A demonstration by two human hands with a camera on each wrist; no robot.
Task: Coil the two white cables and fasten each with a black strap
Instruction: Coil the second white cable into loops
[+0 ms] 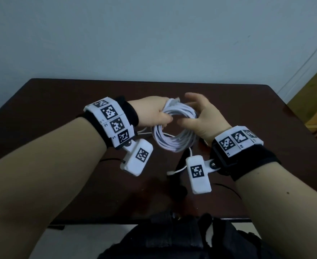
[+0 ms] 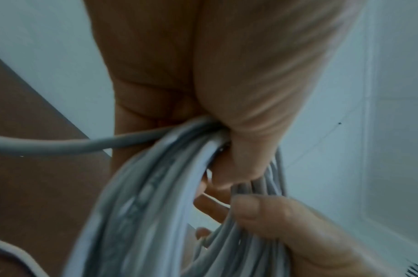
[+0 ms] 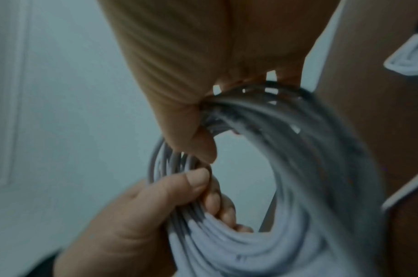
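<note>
Coiled round plastic cable [image 1: 174, 128]: white. Flat wooden table [image 1: 60, 98] beneath it: dark brown. Wristbands [image 1: 111, 120] beside the coil: white, black square-code pattern. Strap [image 1: 180, 165] below the coil: apparently black.

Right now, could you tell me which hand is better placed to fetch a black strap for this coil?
Probably the right hand: its fingers only loosely hook the white cable coil, while the left hand clamps the loops together.

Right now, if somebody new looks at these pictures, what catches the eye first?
First, the white cable coil, held in the air above the middle of the dark table. The left hand grips its left side and the right hand holds its right side. Next, the white marker bands on both wrists.
</note>
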